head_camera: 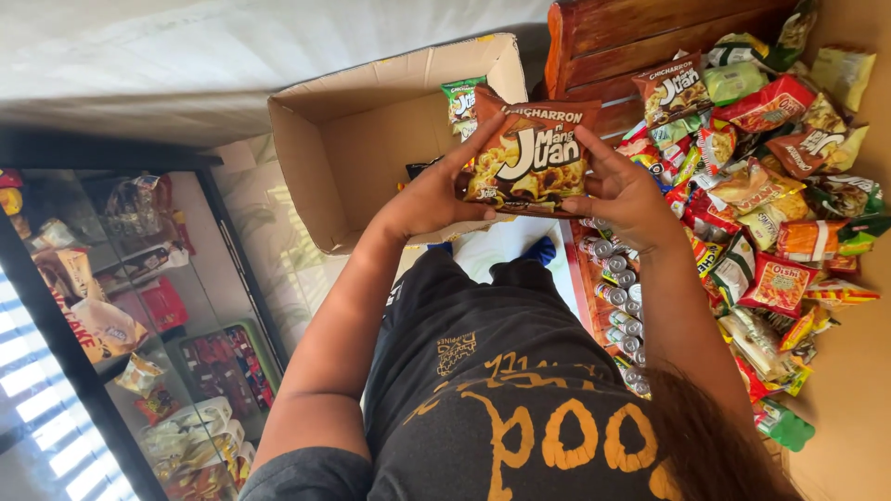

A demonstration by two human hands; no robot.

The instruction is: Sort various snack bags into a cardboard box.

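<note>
Both of my hands hold one brown snack bag [531,156] out in front of my chest, above an open cardboard box [320,176]. My left hand [434,193] grips the bag's left edge, fingers spread along it. My right hand [620,190] pinches its right edge. A green snack bag [458,102] stands in the box just behind the brown one.
A heap of several colourful snack packets [770,213] fills the wooden surface [603,42] on the right, with a row of small cans [617,297] along its near edge. A glass display case [121,315] with packaged goods stands at the left. My black shirt fills the lower middle.
</note>
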